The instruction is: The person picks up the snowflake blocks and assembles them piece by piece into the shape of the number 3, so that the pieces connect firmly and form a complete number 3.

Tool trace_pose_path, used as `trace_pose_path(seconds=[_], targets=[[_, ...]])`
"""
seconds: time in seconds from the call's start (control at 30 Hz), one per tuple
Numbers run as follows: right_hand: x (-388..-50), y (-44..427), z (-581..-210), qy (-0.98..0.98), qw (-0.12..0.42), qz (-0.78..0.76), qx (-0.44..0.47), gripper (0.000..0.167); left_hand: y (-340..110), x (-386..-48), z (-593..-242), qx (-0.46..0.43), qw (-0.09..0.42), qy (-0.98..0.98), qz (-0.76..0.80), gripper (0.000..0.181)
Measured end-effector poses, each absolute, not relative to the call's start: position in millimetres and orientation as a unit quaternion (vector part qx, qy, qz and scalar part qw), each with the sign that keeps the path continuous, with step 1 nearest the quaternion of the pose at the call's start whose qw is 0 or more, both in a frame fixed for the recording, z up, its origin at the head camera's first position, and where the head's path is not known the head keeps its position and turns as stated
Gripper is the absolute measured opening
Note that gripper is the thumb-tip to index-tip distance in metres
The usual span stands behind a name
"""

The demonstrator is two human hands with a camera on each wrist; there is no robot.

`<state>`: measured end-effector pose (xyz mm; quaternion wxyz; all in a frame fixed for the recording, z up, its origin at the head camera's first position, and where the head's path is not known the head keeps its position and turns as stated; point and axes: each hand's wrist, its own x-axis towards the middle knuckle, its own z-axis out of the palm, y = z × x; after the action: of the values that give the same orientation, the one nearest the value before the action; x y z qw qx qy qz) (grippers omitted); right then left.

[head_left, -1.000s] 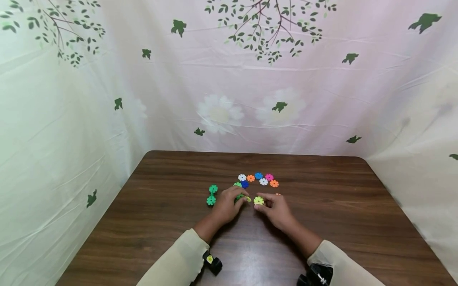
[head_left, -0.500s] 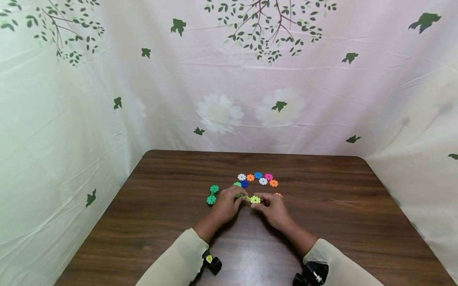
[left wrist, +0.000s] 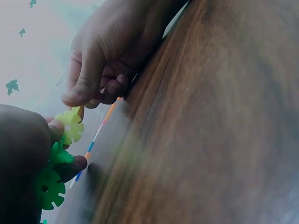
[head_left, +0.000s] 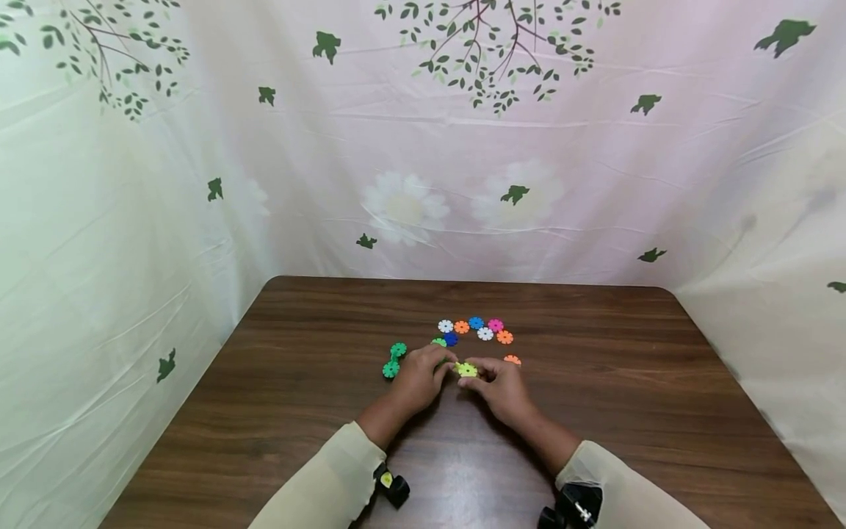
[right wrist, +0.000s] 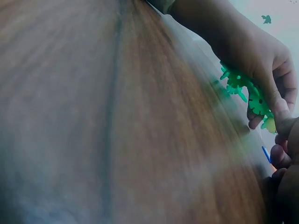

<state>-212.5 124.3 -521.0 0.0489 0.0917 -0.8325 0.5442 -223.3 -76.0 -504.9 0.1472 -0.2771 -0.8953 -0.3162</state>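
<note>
In the head view my left hand (head_left: 418,378) grips a chain of notched flower-shaped discs, whose green discs (head_left: 391,369) stick out to its left. A yellow disc (left wrist: 71,127) at the chain's end shows between the hands in the left wrist view. My right hand (head_left: 505,389) pinches a second yellow disc (head_left: 466,369) between thumb and fingers. That disc is edge-on in the left wrist view and meets the chain's yellow disc; how deep their slots fit is hidden. In the right wrist view, green discs (right wrist: 258,100) hang from the left hand, above the table.
Loose discs lie beyond the hands: white (head_left: 446,325), orange (head_left: 461,327), blue (head_left: 476,322), pink (head_left: 496,325), dark blue (head_left: 451,339) and light green (head_left: 439,342) among them. An orange disc (head_left: 512,360) lies by the right hand. A printed curtain (head_left: 423,147) surrounds the brown table (head_left: 317,316).
My right hand has moved left with its yellow disc, bringing it against the yellow disc of the chain. The left hand stays nearly in place; its green discs have tilted slightly.
</note>
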Motion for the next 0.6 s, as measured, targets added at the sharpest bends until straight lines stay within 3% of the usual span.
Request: trace_pose_path(seconds=[0.47, 0.6], targets=[[-212.0, 124.4, -517.3, -0.839, 0.021, 0.535, 0.095, 0.043, -78.0, -222.1, -502.7, -0.283, 0.145, -0.902, -0.291, 0.005], [-212.1, 127.3, -516.2, -0.836, 0.007, 0.537, 0.112, 0.042, -80.8, -223.7, -502.6, -0.284, 0.124, -0.906, -0.287, 0.013]])
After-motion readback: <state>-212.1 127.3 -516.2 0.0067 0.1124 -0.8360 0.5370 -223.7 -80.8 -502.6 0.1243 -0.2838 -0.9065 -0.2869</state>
